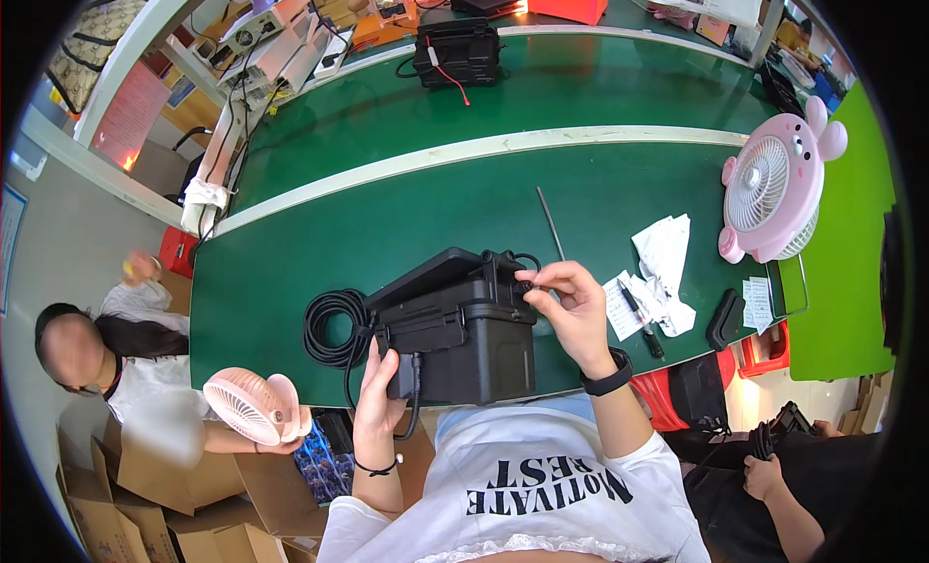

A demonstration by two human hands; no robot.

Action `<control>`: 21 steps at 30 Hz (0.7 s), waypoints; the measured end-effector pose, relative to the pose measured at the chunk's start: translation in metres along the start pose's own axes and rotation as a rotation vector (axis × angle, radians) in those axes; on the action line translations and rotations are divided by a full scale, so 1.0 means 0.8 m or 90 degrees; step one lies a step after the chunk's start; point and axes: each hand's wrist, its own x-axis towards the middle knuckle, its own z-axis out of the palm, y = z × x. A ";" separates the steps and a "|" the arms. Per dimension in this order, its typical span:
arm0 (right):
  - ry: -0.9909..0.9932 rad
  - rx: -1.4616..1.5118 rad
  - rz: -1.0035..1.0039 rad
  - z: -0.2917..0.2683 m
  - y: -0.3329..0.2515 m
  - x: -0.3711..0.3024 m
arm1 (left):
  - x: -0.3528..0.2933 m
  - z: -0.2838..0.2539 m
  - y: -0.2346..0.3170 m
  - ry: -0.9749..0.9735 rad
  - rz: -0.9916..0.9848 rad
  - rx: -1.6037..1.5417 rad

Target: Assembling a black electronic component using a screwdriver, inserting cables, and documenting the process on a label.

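Note:
A black hard plastic case stands tilted at the near edge of the green table, its lid raised a little. My left hand grips the case's left end, thumb and fingers against its side, beside a short black cable. At the far right corner my right hand pinches a small black connector or cap, mostly covered by the fingertips. A thin black cable loops out just above those fingers. Left of the case lies a coil of black cable. The case's inside is hidden.
A metal rod, white crumpled paper, a pen and a black curved object lie rightward. A pink fan stands far right. Another black case sits behind. People flank me; one holds a small fan.

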 end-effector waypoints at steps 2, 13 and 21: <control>0.001 0.003 0.016 -0.003 0.001 -0.003 | -0.003 0.001 0.001 -0.002 0.007 0.008; 0.047 0.001 -0.011 -0.005 0.018 -0.024 | -0.020 0.016 0.005 -0.002 0.087 0.075; 0.121 0.061 -0.021 0.004 0.030 -0.043 | -0.035 0.013 -0.001 0.036 0.194 0.160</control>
